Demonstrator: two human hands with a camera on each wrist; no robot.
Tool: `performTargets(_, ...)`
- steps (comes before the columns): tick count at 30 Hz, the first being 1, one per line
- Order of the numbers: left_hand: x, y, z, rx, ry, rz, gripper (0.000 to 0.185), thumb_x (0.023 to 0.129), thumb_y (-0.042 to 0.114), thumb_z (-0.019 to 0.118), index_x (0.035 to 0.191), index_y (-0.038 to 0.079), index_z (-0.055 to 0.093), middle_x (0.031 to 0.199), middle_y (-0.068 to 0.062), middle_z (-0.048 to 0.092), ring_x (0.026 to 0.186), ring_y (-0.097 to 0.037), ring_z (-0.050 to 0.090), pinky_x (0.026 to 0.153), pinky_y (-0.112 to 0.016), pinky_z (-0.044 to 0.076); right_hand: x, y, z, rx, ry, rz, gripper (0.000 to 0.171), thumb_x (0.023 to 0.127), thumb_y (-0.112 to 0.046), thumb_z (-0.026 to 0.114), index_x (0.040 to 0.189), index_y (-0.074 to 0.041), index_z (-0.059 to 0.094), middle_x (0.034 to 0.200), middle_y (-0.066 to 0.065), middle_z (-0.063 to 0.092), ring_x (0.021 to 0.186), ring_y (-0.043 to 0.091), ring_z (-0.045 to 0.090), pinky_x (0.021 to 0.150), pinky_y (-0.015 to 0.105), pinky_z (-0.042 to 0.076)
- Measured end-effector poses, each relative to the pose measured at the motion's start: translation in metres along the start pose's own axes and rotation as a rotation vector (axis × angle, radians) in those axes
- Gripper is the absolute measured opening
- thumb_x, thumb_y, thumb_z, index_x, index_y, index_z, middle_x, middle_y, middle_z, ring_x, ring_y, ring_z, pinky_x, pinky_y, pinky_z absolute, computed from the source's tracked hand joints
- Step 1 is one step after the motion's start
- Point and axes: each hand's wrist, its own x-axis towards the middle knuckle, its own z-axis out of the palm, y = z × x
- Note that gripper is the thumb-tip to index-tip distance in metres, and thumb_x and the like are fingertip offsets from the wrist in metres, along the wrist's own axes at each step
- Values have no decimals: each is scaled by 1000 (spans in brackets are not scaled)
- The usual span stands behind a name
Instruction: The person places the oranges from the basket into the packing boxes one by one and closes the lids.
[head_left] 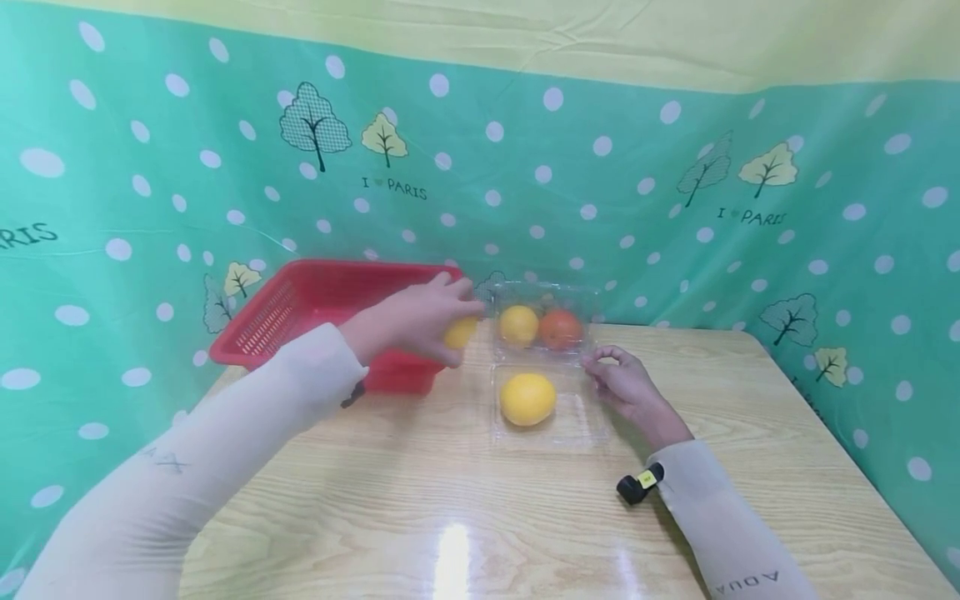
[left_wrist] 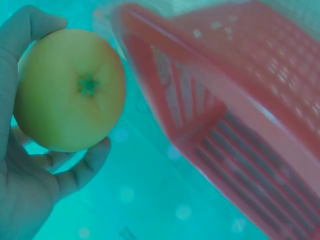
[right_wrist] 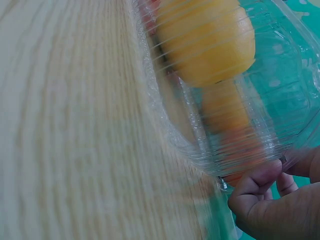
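My left hand (head_left: 427, 317) grips an orange (head_left: 460, 333) just over the right end of the red basket (head_left: 337, 271). In the left wrist view the orange (left_wrist: 60, 95) shows its green stem end, with thumb and fingers curled round it. My right hand (head_left: 633, 390) pinches the right edge of a clear plastic clamshell box (head_left: 577, 425), near the fold between its two halves. A yellow oval fruit (head_left: 528, 398) sits in the near half. A yellow-orange fruit (head_left: 518, 325) and a red-orange fruit (head_left: 561, 330) show at the far half.
The wooden table (head_left: 360, 500) runs back to a green dotted cloth (head_left: 622, 183) hanging behind it. The basket, with slotted walls, stands at the back left, a short gap from the box. A black wrist strap (head_left: 637, 485) sits on my right sleeve.
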Motion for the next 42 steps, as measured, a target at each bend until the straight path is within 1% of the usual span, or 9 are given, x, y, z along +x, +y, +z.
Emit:
performTargets(4, 12, 14, 3, -10, 4, 44, 64, 76, 35, 80, 136, 29, 60, 131, -2, 49, 111, -23, 43, 71, -32, 51, 1, 0, 0, -5, 0, -6, 15, 102, -19, 64, 109, -9, 54, 92, -3, 58, 69, 7, 50, 58, 19, 44)
performTargets(10, 33, 36, 11, 6, 23, 135, 64, 79, 41, 80, 138, 30, 59, 130, -2, 50, 114, -22, 44, 77, -32, 50, 1, 0, 0, -19, -9, -7, 17, 103, -19, 63, 111, -9, 52, 92, -3, 57, 69, 7, 49, 58, 18, 43)
performTargets(16, 55, 64, 23, -13, 20, 191, 72, 82, 40, 77, 149, 28, 53, 141, -5, 48, 122, -24, 43, 83, -35, 50, 1, 2, -1, 2, -16, -17, 17, 102, -18, 64, 110, -8, 53, 89, -3, 58, 66, 6, 48, 56, 18, 42)
performTargets(22, 73, 86, 33, 11, 33, 256, 70, 83, 44, 74, 148, 30, 52, 146, -4, 47, 127, -27, 44, 87, -37, 52, 2, 3, -2, 6, -19, -3, 14, 103, -17, 62, 109, -9, 53, 92, -2, 58, 66, 6, 46, 56, 18, 41)
performTargets(27, 84, 98, 44, -22, 50, 262, 76, 82, 47, 76, 151, 27, 50, 143, -4, 49, 129, -26, 43, 97, -38, 48, 2, 2, -3, 7, -36, -17, 8, 104, -11, 57, 111, -11, 53, 87, -2, 54, 67, 8, 47, 57, 19, 41)
performTargets(30, 88, 105, 51, -52, 51, 251, 76, 82, 48, 77, 150, 27, 50, 141, -2, 48, 125, -22, 43, 94, -36, 49, 2, 2, -3, 13, -33, -33, 9, 102, -6, 55, 110, -10, 54, 79, -2, 51, 66, 8, 48, 59, 20, 42)
performTargets(36, 96, 119, 68, -121, 43, 255, 70, 81, 43, 79, 144, 27, 55, 142, -2, 47, 117, -19, 42, 81, -27, 48, 0, 2, -3, -7, -20, -73, 19, 95, 4, 57, 110, -8, 57, 89, -3, 55, 72, 8, 52, 65, 21, 47)
performTargets(39, 99, 124, 76, -121, 34, 265, 67, 81, 45, 78, 142, 29, 56, 142, -1, 45, 116, -18, 42, 78, -25, 47, 0, 3, -5, -5, -30, -71, 21, 96, 4, 55, 113, -8, 55, 79, -5, 56, 64, 6, 50, 61, 19, 46)
performTargets(42, 101, 128, 82, -130, 34, 272, 66, 83, 46, 78, 143, 30, 56, 143, -1, 44, 117, -18, 43, 83, -27, 46, 0, 3, -7, 4, -37, -68, 20, 97, 3, 53, 113, -8, 54, 70, -6, 53, 58, 4, 47, 57, 19, 44)
